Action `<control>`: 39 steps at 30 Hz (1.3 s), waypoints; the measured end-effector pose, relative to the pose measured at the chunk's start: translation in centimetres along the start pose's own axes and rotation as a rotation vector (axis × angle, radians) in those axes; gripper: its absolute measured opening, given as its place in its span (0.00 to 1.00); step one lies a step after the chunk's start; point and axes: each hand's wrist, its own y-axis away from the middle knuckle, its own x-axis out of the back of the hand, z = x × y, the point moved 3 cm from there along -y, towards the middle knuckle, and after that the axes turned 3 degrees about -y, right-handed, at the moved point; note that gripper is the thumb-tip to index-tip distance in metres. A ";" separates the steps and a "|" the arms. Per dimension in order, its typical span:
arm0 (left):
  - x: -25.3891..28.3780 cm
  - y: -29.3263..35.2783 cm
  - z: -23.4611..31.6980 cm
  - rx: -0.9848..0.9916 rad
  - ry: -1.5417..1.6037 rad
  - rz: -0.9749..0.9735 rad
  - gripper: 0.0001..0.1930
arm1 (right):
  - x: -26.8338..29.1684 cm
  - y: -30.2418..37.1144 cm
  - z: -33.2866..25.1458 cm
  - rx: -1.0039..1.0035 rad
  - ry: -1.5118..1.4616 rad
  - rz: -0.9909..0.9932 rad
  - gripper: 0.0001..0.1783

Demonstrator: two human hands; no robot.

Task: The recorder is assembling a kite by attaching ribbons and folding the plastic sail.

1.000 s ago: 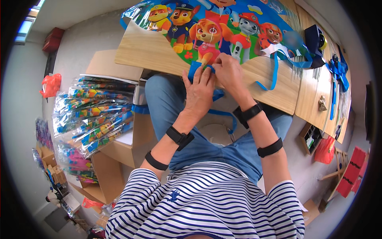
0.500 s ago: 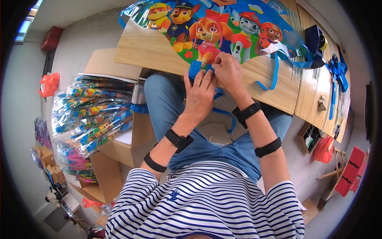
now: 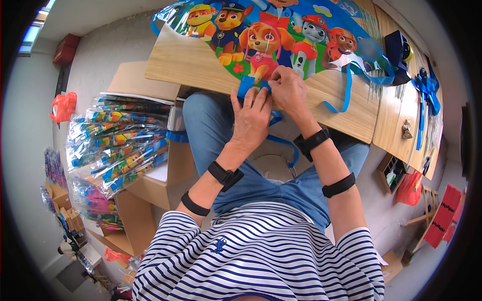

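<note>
While the left hand (image 3: 252,123) and right hand (image 3: 291,95) grasp blue ribbon (image 3: 245,87) in their fingers (image 3: 249,98) at the near edge of the desk (image 3: 183,62), the length dangling (image 3: 295,153) below it could snag, tugging the ribbon crooked.

The left hand (image 3: 252,119) has its back turned upward and fingers pointing forward, while the right hand (image 3: 291,94) (fingers bent inward) sits just beside it.

- Small tan lump (image 3: 406,129) toward the tabletop's (image 3: 324,89) right end
- Open cardboard box (image 3: 179,163) beside its near left corner
- Red plastic bag (image 3: 408,190) by its near right corner
</note>
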 end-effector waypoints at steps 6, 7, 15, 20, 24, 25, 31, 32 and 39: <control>0.1 0.0 0.0 0.021 0.015 -0.018 0.33 | 0.0 0.0 0.1 -0.013 -0.022 0.007 0.03; 0.1 0.0 -0.1 0.032 0.017 -0.022 0.33 | 0.0 0.0 0.1 -0.022 -0.032 -0.002 0.03; 0.0 0.1 -0.2 0.026 0.012 -0.025 0.32 | 0.5 0.0 0.4 -0.031 -0.061 -0.046 0.07; 0.0 0.3 -0.3 0.021 0.026 -0.022 0.32 | 0.5 0.0 0.3 -0.029 -0.072 -0.053 0.07; -0.1 0.3 -0.4 0.020 0.037 -0.025 0.32 | 0.5 0.0 0.3 -0.022 -0.074 -0.049 0.07; -0.1 0.3 -0.4 0.022 0.046 -0.022 0.32 | 0.5 0.0 0.3 -0.024 -0.071 -0.049 0.07; -0.1 0.1 -0.4 0.029 0.047 -0.023 0.32 | 0.6 0.1 0.2 -0.044 -0.088 -0.055 0.06; -0.1 0.1 -0.4 0.020 0.039 -0.017 0.32 | 0.7 0.1 0.1 -0.054 -0.093 -0.061 0.06; -0.1 0.0 -0.4 0.030 0.039 -0.027 0.32 | 0.9 0.1 -0.3 -0.062 -0.085 -0.069 0.06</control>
